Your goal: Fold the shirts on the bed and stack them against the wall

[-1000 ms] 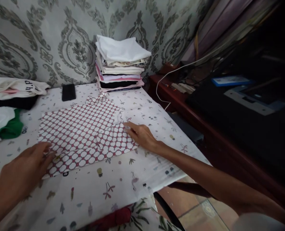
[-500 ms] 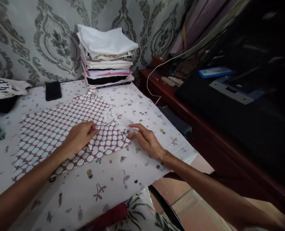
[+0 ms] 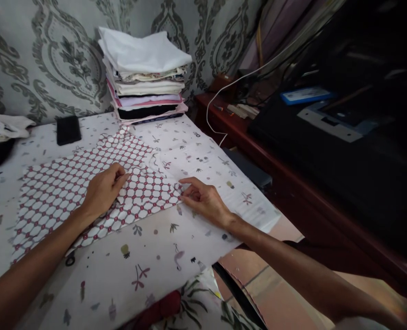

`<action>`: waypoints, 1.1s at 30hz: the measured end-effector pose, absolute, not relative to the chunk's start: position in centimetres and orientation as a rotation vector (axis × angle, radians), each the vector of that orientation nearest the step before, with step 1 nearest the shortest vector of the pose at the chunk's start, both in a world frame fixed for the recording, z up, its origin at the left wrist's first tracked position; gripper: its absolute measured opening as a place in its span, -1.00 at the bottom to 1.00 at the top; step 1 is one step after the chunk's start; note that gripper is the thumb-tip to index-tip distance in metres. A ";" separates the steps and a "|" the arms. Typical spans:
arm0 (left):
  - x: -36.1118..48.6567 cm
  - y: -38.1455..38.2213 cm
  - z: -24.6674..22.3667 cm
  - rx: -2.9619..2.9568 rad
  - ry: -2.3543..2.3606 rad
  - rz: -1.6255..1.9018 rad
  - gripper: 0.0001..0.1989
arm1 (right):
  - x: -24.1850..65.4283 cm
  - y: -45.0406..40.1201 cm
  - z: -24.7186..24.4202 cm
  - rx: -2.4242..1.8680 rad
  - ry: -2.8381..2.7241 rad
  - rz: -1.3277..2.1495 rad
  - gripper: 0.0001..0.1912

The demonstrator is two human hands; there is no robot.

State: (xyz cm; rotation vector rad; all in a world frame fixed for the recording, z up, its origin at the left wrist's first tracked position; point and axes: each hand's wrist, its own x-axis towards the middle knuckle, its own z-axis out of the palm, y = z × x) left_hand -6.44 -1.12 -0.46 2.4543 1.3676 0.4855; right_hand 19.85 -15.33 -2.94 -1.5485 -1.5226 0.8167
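Observation:
A white garment (image 3: 65, 176) with a red and grey lattice pattern lies spread on the cloth-covered table (image 3: 162, 256). My left hand (image 3: 105, 189) rests on its middle, thumb and fingers pinched on the fabric. At the garment's right end, my right hand (image 3: 203, 199) has thumb and forefinger closing on the edge of the sleeve. Behind the garment stands a tall stack of folded clothes (image 3: 144, 87), a white piece on top.
A black phone (image 3: 69, 130) lies near the wall, and a pale garment with dark letters (image 3: 3, 128) is at the far left. On the right stands a dark red wooden desk (image 3: 292, 174) with a white cable (image 3: 208, 110) and a blue box (image 3: 306, 95).
The view has shifted slightly. My left hand has moved a little up and left over the fabric, and the fingers of my right hand have curled in at the sleeve edge.

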 end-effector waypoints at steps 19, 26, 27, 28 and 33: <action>-24.6 -1.5 6.0 2.063 1.348 -0.157 -0.60 | 13.7 -3.2 0.5 -1.697 -2.413 0.271 -0.67; -26.5 -4.8 4.5 2.004 1.419 -0.126 -0.74 | 14.3 -1.1 -1.3 -1.545 -2.432 0.232 -0.92; -26.4 -4.9 4.4 2.002 1.409 -0.116 -0.76 | 14.3 -1.2 -1.4 -1.527 -2.418 0.243 -0.97; -26.4 -5.1 4.3 1.992 1.399 -0.093 -0.76 | 14.3 -1.3 -1.3 -1.515 -2.398 0.258 -0.98; -26.4 -5.5 4.6 1.797 1.361 0.144 -0.74 | 14.0 -3.0 -0.3 -1.508 -2.111 0.411 -0.94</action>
